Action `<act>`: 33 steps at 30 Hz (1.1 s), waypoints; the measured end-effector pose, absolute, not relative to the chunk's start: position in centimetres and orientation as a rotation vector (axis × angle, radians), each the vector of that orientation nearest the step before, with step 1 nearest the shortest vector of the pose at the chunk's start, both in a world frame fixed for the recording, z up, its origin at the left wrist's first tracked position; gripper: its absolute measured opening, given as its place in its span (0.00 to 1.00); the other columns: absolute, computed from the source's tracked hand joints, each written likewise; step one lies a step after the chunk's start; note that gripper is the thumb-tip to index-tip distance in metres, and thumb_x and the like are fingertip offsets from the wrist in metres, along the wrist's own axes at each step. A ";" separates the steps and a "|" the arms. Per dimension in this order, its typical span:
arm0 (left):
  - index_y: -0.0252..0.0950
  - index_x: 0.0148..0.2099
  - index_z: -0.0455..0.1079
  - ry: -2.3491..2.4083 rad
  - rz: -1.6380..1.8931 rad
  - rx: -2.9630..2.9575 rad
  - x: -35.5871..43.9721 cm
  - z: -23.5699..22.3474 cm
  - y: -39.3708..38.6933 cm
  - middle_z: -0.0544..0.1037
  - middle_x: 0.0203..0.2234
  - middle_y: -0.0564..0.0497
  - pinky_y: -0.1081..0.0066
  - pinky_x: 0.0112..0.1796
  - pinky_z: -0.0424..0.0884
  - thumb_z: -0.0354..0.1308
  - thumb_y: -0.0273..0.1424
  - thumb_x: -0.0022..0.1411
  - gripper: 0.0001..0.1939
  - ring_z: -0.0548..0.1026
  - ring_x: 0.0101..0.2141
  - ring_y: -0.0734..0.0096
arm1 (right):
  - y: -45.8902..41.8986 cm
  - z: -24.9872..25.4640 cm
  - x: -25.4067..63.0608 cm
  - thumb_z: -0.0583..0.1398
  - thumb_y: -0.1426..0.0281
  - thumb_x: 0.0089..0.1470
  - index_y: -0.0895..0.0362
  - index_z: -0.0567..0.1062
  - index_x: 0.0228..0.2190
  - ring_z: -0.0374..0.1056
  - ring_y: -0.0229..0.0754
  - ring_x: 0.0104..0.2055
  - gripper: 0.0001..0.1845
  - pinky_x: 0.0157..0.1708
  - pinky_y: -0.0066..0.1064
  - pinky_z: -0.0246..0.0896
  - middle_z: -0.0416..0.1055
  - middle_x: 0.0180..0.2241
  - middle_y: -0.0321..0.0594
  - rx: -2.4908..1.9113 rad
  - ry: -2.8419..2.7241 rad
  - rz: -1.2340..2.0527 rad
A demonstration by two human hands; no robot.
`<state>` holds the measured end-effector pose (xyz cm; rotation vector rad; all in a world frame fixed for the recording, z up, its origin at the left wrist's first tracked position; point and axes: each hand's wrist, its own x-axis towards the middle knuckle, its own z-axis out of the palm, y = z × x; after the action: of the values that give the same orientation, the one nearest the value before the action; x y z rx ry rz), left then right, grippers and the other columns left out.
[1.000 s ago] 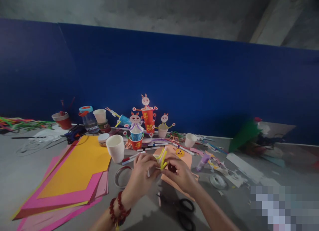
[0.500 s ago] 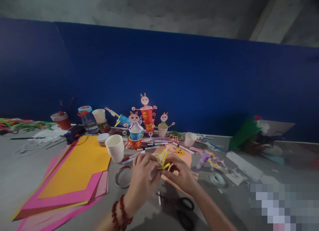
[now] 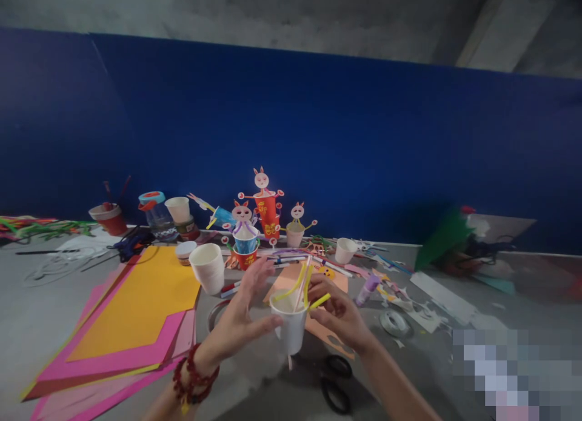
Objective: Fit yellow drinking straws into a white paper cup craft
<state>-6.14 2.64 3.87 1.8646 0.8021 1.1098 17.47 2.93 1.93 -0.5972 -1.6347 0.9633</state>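
Note:
In the middle, a white paper cup (image 3: 291, 330) has bent yellow straws (image 3: 319, 301) and a pale pink straw (image 3: 301, 288) rising from its mouth. A short pinkish end shows under the cup's base. My right hand (image 3: 339, 312) is closed at the cup's right rim, its fingers pinching a yellow straw. On the left side, my left hand (image 3: 240, 315) is open, fingers stretched out and thumb tip close to the rim; whether it touches cannot be told. Black-handled scissors (image 3: 337, 381) lie just in front, and an orange paper sheet (image 3: 282, 277) lies behind the cup.
Coloured paper sheets (image 3: 131, 306) are stacked at left beside a large white cup (image 3: 208, 269). Cup figures with rabbit heads (image 3: 265, 209) stand at the back. A purple glue stick (image 3: 367, 289), a tape roll (image 3: 394, 323) and paper scraps lie to the right. A blue partition (image 3: 291, 124) rises behind.
My left hand has let go and moved left, its fingers opening, so the white cup now shows. The yellow straws now stand spread in the cup, with my right hand still at them.

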 end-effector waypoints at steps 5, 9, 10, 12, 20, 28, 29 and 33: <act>0.50 0.71 0.44 0.577 0.966 1.496 -5.8 2.5 2.6 0.68 0.61 0.40 0.57 0.54 0.70 0.66 0.38 0.60 0.45 0.72 0.56 0.51 | 3.0 1.1 17.2 0.66 0.61 0.57 0.50 0.76 0.43 0.69 0.46 0.47 0.13 0.41 0.35 0.71 0.67 0.49 0.44 -0.579 -1.590 1.081; 0.47 0.70 0.45 0.736 1.066 1.521 -5.3 2.6 2.1 0.72 0.55 0.42 0.60 0.52 0.72 0.68 0.35 0.58 0.45 0.75 0.52 0.54 | 2.5 0.4 17.2 0.61 0.60 0.60 0.50 0.69 0.53 0.69 0.45 0.46 0.21 0.41 0.36 0.72 0.66 0.50 0.46 -0.661 -1.476 0.827; 0.46 0.70 0.46 0.769 1.085 1.531 -5.3 2.6 2.1 0.73 0.54 0.42 0.60 0.51 0.72 0.68 0.35 0.58 0.46 0.75 0.51 0.54 | 2.1 0.4 17.2 0.60 0.62 0.62 0.51 0.69 0.51 0.69 0.44 0.45 0.17 0.40 0.34 0.71 0.67 0.48 0.45 -0.707 -1.409 0.673; 0.45 0.69 0.48 0.810 1.125 1.548 -5.1 2.7 2.0 0.73 0.54 0.42 0.60 0.51 0.73 0.68 0.35 0.57 0.44 0.75 0.52 0.54 | 1.0 0.9 17.1 0.59 0.70 0.63 0.52 0.71 0.45 0.69 0.42 0.43 0.08 0.37 0.30 0.70 0.68 0.43 0.42 -0.784 -1.322 0.366; 0.49 0.65 0.53 0.774 1.206 1.640 -3.9 1.5 1.4 0.70 0.58 0.46 0.62 0.53 0.73 0.68 0.33 0.57 0.39 0.71 0.57 0.57 | -1.7 3.7 15.3 0.58 0.78 0.61 0.57 0.70 0.50 0.73 0.46 0.46 0.16 0.44 0.34 0.70 0.75 0.47 0.48 -0.796 -1.993 0.028; 0.41 0.53 0.67 0.976 1.253 1.693 -4.9 1.9 0.7 0.76 0.47 0.46 0.68 0.45 0.74 0.56 0.34 0.67 0.12 0.75 0.48 0.63 | -0.7 3.8 15.7 0.56 0.76 0.63 0.54 0.73 0.43 0.72 0.43 0.40 0.09 0.38 0.31 0.67 0.75 0.38 0.42 -0.824 -2.005 0.164; 0.39 0.47 0.70 1.048 1.241 1.736 -5.0 2.1 0.6 0.77 0.41 0.48 0.70 0.42 0.73 0.56 0.34 0.67 0.08 0.76 0.42 0.66 | -0.7 3.9 15.8 0.56 0.76 0.63 0.54 0.73 0.43 0.72 0.43 0.40 0.09 0.38 0.30 0.66 0.75 0.37 0.42 -0.818 -2.006 0.178; 0.38 0.42 0.69 1.123 1.175 1.764 -5.2 2.7 0.1 0.75 0.32 0.51 0.72 0.35 0.70 0.56 0.35 0.67 0.06 0.73 0.33 0.69 | -0.6 3.9 15.8 0.57 0.74 0.63 0.54 0.73 0.42 0.71 0.42 0.38 0.07 0.35 0.29 0.65 0.73 0.37 0.42 -0.823 -2.012 0.196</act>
<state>-5.17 0.15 2.74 1.7638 1.1230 1.1754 15.81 -0.58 3.93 -0.8229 -2.0118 0.1962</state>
